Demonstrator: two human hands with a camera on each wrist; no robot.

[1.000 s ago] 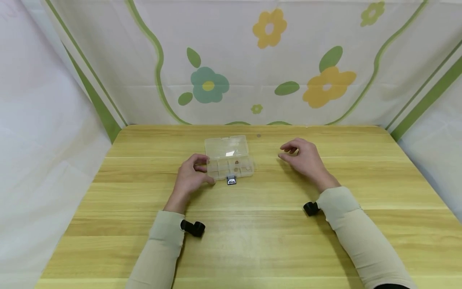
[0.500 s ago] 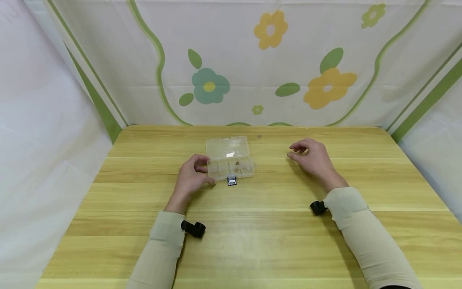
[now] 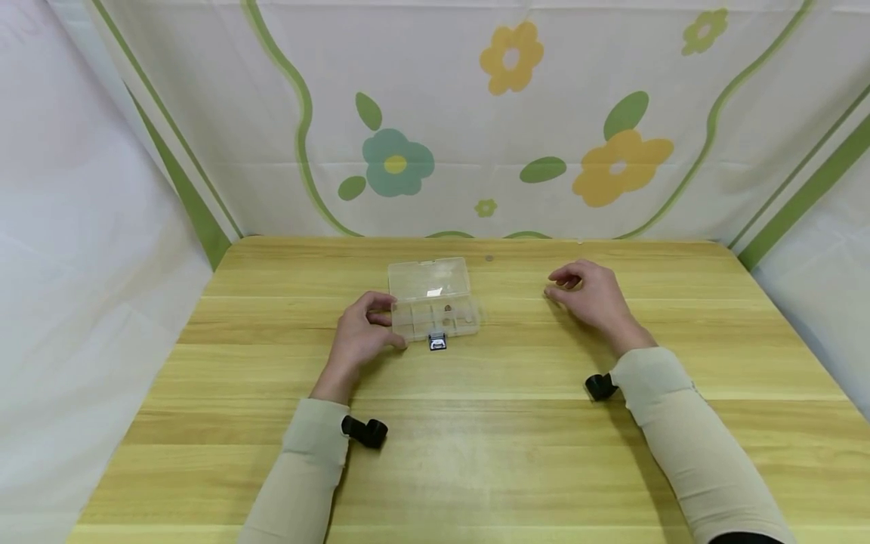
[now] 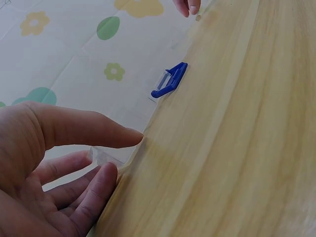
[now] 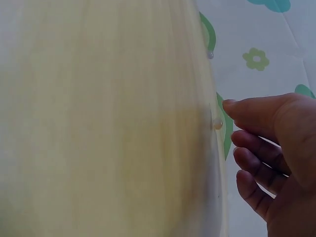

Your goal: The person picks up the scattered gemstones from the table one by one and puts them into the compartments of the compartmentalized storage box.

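Observation:
A clear plastic compartment box (image 3: pixel 402 323) stands on the wooden table with its see-through lid (image 3: pixel 428 278) tipped up at the back. Its blue front latch (image 4: pixel 170 80) hangs down in front. My left hand (image 3: pixel 363 329) grips the box's left end, thumb at the front corner and fingers at the side. Small brown pieces (image 3: pixel 448 309) lie in the right-hand compartments. Well to the right of the box, my right hand (image 3: pixel 593 296) hovers low over the table, fingers loosely curved and nothing visible between them. In the right wrist view a small roundish bead (image 5: pixel 218 123) shows beyond the thumb tip.
A small grey disc (image 3: pixel 489 258) lies behind the box near the back of the table (image 3: pixel 476 453). Another tiny pale piece (image 3: pixel 580 242) sits at the back edge. A flowered cloth (image 3: pixel 455 121) hangs behind the table.
My right hand has moved a little to the right, away from the box, and then nearly stopped. The left hand keeps its grip and the box stays put.

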